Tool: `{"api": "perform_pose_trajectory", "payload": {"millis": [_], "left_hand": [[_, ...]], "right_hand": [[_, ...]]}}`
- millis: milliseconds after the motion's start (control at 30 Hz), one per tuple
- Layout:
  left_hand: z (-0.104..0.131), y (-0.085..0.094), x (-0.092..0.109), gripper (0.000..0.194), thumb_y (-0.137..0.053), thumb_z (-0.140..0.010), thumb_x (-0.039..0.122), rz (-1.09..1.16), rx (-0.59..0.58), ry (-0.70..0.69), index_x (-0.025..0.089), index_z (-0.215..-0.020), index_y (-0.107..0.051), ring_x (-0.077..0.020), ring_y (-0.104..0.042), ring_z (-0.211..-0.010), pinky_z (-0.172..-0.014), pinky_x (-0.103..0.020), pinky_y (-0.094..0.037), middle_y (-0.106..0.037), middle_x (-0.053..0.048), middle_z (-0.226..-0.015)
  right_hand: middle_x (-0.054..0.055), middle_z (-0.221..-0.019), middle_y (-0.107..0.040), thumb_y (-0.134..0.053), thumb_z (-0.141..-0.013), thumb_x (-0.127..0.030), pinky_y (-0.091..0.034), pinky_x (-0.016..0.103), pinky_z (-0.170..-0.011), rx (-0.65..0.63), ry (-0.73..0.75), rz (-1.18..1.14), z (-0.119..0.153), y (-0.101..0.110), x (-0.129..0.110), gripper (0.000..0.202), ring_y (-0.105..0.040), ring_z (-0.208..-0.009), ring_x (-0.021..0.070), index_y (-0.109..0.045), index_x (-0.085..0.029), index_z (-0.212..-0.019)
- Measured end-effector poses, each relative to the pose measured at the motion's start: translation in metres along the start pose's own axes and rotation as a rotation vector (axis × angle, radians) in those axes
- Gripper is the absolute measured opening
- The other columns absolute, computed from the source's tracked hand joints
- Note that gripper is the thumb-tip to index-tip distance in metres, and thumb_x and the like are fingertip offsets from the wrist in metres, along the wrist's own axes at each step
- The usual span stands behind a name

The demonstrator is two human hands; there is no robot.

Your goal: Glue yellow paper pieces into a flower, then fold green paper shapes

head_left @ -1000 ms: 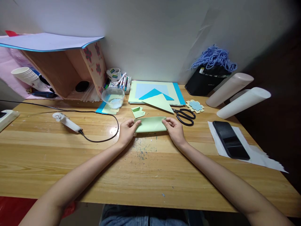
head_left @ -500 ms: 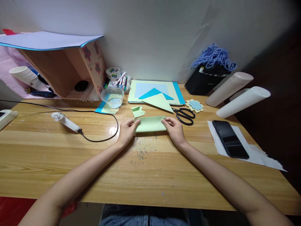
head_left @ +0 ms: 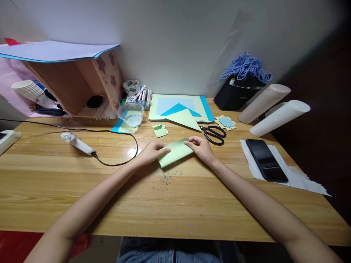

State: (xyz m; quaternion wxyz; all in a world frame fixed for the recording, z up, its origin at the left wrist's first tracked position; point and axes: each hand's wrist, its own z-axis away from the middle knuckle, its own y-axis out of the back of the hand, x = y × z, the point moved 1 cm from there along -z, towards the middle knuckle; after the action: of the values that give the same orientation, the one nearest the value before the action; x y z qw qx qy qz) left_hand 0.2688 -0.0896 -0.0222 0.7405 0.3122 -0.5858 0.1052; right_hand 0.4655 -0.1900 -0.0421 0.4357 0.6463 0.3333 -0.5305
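A folded piece of light green paper (head_left: 177,153) is held between both hands over the middle of the wooden table. My left hand (head_left: 153,152) pinches its left end, thumb on top. On its upper right side, my right hand (head_left: 201,147) grips the paper between thumb and fingers. The paper tilts, its right end farther from me. Just beyond it lie a small folded green paper piece (head_left: 160,130), a green paper triangle (head_left: 186,118) and black-handled scissors (head_left: 215,134).
A glue gun (head_left: 78,143) with a black cord lies left. Behind are a plastic bowl (head_left: 131,114), markers (head_left: 141,95), stacked coloured paper (head_left: 205,106) and a cardboard box (head_left: 108,78). At right are a phone (head_left: 266,160), two white rolls (head_left: 281,117) and a black holder (head_left: 237,95).
The folded green paper has turned from level to slanted, its left end coming nearer to me. My left hand has shifted slightly nearer with it. Both hands keep hold.
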Motion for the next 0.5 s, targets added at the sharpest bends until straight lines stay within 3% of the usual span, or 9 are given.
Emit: {"api": "perform_pose_trajectory", "payload": {"millis": [133,500], "left_hand": [[-0.0007,-0.0048,-0.0039,0.034,-0.052,-0.073,0.044,-0.146,0.033,-0.052,0.016,-0.054,-0.059,-0.0094,-0.037,-0.044,-0.043,-0.023,-0.023,-0.046,0.002,-0.048],[-0.0017,-0.0055,-0.0025,0.037,-0.041,-0.079,0.044,-0.286,-0.032,-0.029,0.015,-0.058,-0.05,-0.0104,-0.038,-0.052,-0.049,-0.023,-0.025,-0.043,0.002,-0.055]], "right_hand": [[-0.001,-0.058,-0.055,-0.063,-0.065,-0.042,-0.033,0.022,-0.049,-0.018,-0.012,0.018,0.0025,-0.0038,-0.0006,0.027,-0.046,-0.052,0.0102,-0.057,-0.016,-0.064],[-0.001,-0.057,-0.052,-0.058,-0.069,-0.044,-0.032,0.021,-0.048,-0.035,-0.021,0.07,0.0027,-0.0025,-0.0022,0.03,-0.045,-0.051,0.0098,-0.056,-0.015,-0.066]]}}
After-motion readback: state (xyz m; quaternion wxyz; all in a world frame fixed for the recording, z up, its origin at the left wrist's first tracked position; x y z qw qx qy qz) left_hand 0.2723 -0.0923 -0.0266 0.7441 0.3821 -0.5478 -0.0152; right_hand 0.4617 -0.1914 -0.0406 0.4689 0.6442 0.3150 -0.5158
